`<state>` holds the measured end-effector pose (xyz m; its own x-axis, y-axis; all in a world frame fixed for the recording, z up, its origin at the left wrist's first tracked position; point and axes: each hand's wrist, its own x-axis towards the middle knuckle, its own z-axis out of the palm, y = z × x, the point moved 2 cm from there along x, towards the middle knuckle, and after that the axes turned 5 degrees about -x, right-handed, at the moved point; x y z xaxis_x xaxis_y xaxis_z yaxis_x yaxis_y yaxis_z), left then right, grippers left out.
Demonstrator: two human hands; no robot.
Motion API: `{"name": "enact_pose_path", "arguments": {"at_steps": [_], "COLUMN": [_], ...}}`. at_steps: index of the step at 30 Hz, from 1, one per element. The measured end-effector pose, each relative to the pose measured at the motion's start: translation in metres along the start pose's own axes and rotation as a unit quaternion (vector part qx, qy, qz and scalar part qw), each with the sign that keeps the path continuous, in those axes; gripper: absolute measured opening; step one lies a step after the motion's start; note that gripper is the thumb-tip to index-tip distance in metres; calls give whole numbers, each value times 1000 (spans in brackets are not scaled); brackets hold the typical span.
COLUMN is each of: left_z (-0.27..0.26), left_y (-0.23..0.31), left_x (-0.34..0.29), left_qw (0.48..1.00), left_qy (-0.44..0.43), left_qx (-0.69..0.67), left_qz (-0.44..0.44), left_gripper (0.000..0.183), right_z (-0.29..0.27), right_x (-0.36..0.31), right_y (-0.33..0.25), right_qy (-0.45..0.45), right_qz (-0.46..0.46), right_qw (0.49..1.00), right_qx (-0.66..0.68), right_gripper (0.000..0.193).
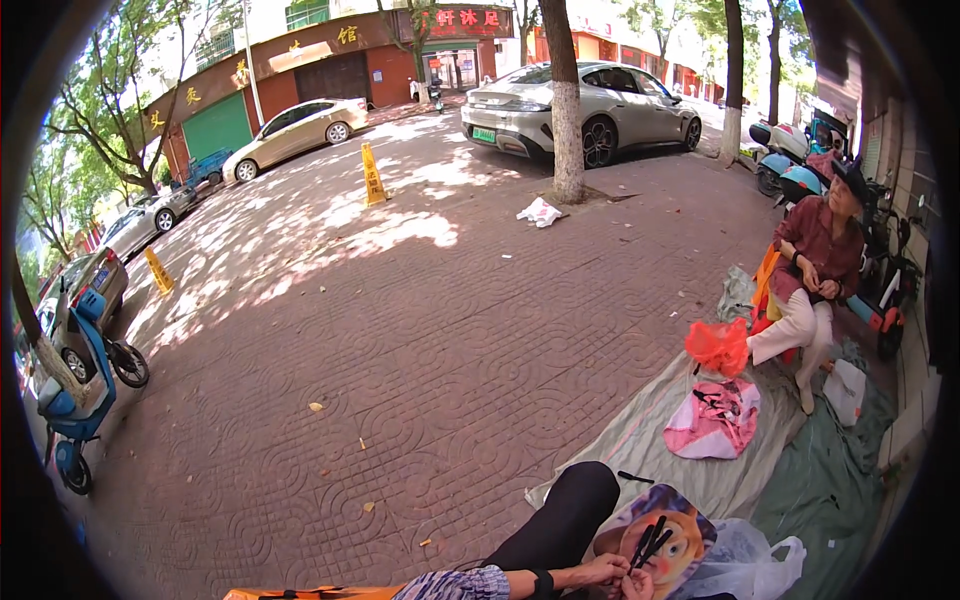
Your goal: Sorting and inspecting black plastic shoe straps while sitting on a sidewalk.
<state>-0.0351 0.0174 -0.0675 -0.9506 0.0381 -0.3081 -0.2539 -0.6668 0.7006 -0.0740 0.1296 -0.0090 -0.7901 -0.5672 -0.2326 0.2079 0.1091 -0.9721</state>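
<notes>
At the bottom edge, my left hand (600, 571), below a black wristband (543, 582), is closed with its fingertips together. My right hand (637, 585) meets it there, its fingers also closed and partly cut off by the picture edge. What they pinch is too small to make out. Just beyond the fingers, several slim black strips (652, 541) rest on a cloth or bag printed with a cartoon face (684, 549). A clear plastic bag (752, 566) lies to the right of it. My bent knee in black trousers (578, 500) is to the left.
A grey-green sheet (610, 440) covers the paving, with one black strip (634, 477) on it. Farther off lie a pink cloth (712, 425) holding black pieces and a red plastic bag (718, 345). A seated person (822, 250) is at right. Scooters and parked cars (590, 100) stand beyond.
</notes>
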Motion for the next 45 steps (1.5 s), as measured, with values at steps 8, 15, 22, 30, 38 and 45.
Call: {"name": "enact_pose_path", "arguments": {"at_steps": [8,15,22,30,38,45], "left_z": [-17,13,18,47,36,27], "left_y": [-21,5,25,62,48,34], "left_x": [4,-13,-30,-51,-45,-35], "left_qw": [987,993,999,997,998,999], "left_qy": [132,51,-37,1,-26,-25], "left_qx": [90,73,14,-73,-48,-11], "left_qz": [26,82,-36,-13,-28,-37], "left_gripper": [24,38,33,23,23,17], "right_z": [5,-8,10,5,3,-1], "right_x": [-15,-16,-27,-23,-23,-24], "right_y": [-15,1,-29,-18,-12,-10], "right_qy": [11,21,-14,-2,5,14], "right_qz": [62,65,77,86,95,103], "right_qw": [994,992,970,968,966,965], "right_qx": [91,107,232,236,239,240], "right_gripper": [41,40,38,38,37,37]}}
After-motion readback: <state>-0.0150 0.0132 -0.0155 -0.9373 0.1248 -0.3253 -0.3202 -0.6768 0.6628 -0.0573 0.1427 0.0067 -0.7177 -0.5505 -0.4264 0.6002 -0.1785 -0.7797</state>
